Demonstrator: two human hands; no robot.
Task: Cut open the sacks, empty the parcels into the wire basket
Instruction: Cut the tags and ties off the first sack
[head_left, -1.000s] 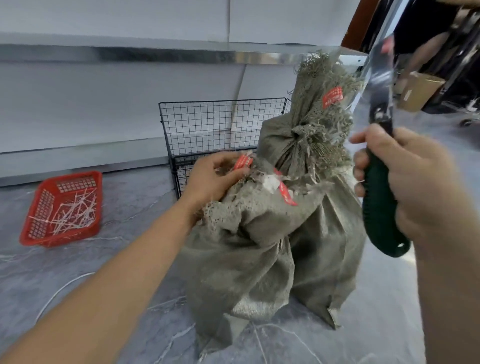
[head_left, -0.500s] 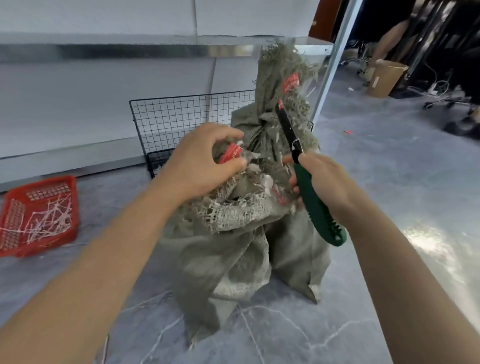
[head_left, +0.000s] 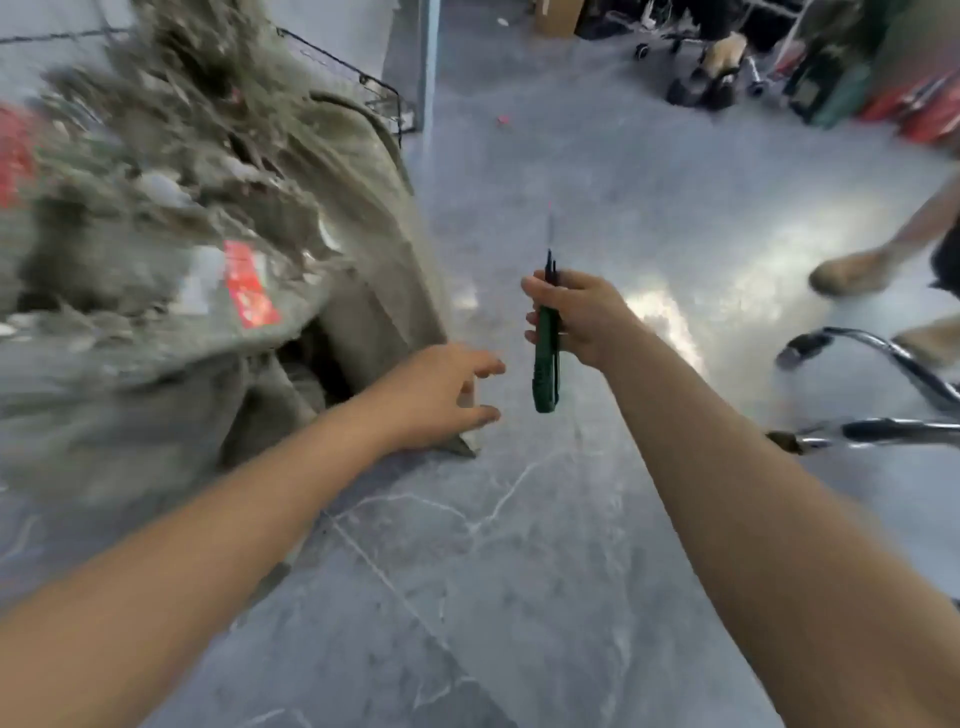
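Centrally, a green-handled knife (head_left: 545, 364) is gripped by the right hand (head_left: 582, 317), the fingers curled round the handle and the thin blade pointed up the frame. Just left of it and slightly lower, the left hand (head_left: 436, 397) is held open with fingers spread and nothing grasped; whether the sack's bottom corner is touched cannot be told. The left of the frame is filled by the grey woven sacks (head_left: 363, 234), heavily blurred, with a red label (head_left: 249, 286) stuck on the nearer one. The wire basket (head_left: 384, 101) is partly shown behind them at the upper left. A grey marbled floor (head_left: 519, 545) is spread beneath, and chrome chair legs (head_left: 883, 431) are seen at the right edge.
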